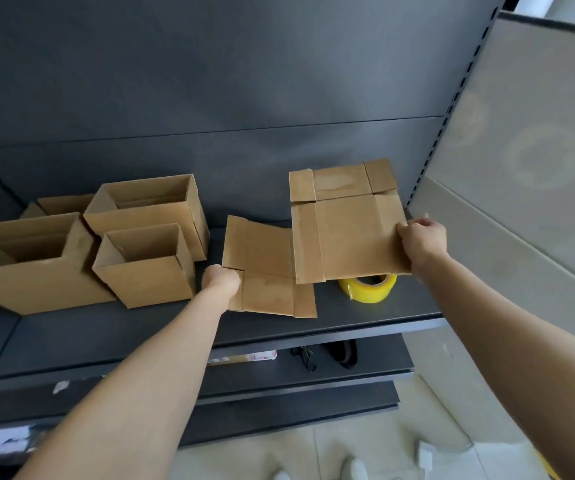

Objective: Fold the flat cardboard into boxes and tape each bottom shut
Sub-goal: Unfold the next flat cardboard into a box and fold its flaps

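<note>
- Right hand point(421, 237) pinches the right edge of a raised flat cardboard point(348, 230), held up at centre right of the frame.
- Left hand point(222, 282) grips the left edge of a second flat cardboard point(265, 271), which lies on the shelf point(106, 334) at centre.
- Yellow tape roll point(370, 289) sits on the shelf, partly hidden below the raised sheet.
- Folded boxes point(144, 258), tops open, stand clustered at left.
</note>
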`<state>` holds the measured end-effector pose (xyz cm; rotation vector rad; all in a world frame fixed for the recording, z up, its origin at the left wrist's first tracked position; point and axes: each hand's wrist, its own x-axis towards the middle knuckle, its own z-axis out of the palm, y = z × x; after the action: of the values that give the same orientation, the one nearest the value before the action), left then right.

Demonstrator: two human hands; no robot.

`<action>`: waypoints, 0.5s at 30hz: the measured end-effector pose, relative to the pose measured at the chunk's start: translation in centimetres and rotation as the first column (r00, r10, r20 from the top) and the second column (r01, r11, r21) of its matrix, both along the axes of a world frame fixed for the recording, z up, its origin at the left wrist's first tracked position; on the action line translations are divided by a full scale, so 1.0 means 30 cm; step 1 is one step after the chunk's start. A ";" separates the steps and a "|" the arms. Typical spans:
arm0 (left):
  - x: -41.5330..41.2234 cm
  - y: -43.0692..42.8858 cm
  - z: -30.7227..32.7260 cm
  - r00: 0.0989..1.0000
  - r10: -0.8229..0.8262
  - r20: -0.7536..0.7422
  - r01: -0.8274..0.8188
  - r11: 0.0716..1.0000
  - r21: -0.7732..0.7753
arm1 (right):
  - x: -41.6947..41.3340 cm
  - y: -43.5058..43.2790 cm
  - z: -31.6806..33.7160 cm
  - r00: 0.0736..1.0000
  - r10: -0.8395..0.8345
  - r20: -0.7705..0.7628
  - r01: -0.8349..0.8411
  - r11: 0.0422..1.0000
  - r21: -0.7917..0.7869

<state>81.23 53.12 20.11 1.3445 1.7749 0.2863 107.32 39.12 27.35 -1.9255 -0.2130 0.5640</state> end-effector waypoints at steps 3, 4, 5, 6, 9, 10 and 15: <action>0.003 0.000 -0.022 0.996 -0.002 -0.090 0.007 0.998 0.059 | 0.012 0.032 -0.024 0.999 0.047 -0.015 -0.047 0.999 -0.018; 0.005 0.000 -0.025 0.993 0.004 -0.118 0.005 0.997 0.075 | 0.018 0.042 -0.032 0.998 0.062 -0.017 -0.063 0.998 -0.023; 0.007 -0.001 -0.025 0.990 0.013 -0.143 0.000 0.996 0.090 | 0.023 0.052 -0.036 0.997 0.080 -0.017 -0.080 0.996 -0.030; 0.008 -0.001 -0.024 0.986 0.020 -0.165 -0.002 0.994 0.105 | 0.026 0.059 -0.040 0.995 0.095 -0.016 -0.095 0.995 -0.037; 0.019 -0.013 -0.019 0.978 0.034 -0.206 -0.006 0.991 0.132 | 0.047 0.080 -0.044 0.989 0.150 -0.011 -0.150 0.987 -0.056; 0.026 -0.019 -0.015 0.977 0.036 -0.212 -0.005 0.989 0.147 | 0.053 0.086 -0.043 0.986 0.169 -0.010 -0.169 0.984 -0.060; 0.124 -0.053 0.078 0.997 -0.025 -0.070 0.042 0.966 0.255 | 0.079 0.106 -0.023 0.969 0.248 0.001 -0.247 0.966 -0.070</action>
<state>84.97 51.53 22.44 1.5806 1.8144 0.4714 109.70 42.30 26.67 -1.9830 -0.4501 0.7362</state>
